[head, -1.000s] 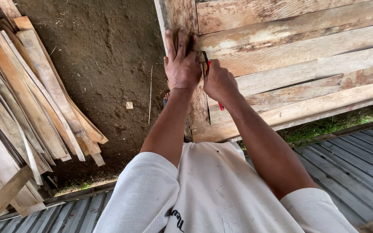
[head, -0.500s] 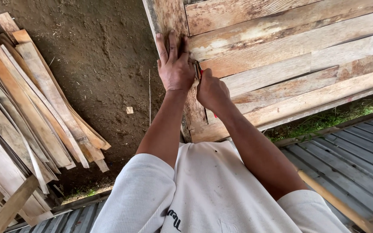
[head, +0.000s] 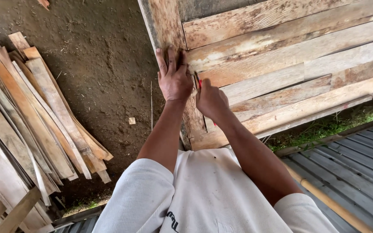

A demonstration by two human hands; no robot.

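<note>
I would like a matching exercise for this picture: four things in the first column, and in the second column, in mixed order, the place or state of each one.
Things:
1. left hand
2. right hand
3. stack of loose planks
4. corrugated metal sheet

Places or states:
A. lies on the dirt ground at the left
B. closed around a red-handled tool
C. pressed flat on the upright board
D. at the lower right, beside the grass

Pairs: 1-C, 2-B, 3-A, 4-D
</note>
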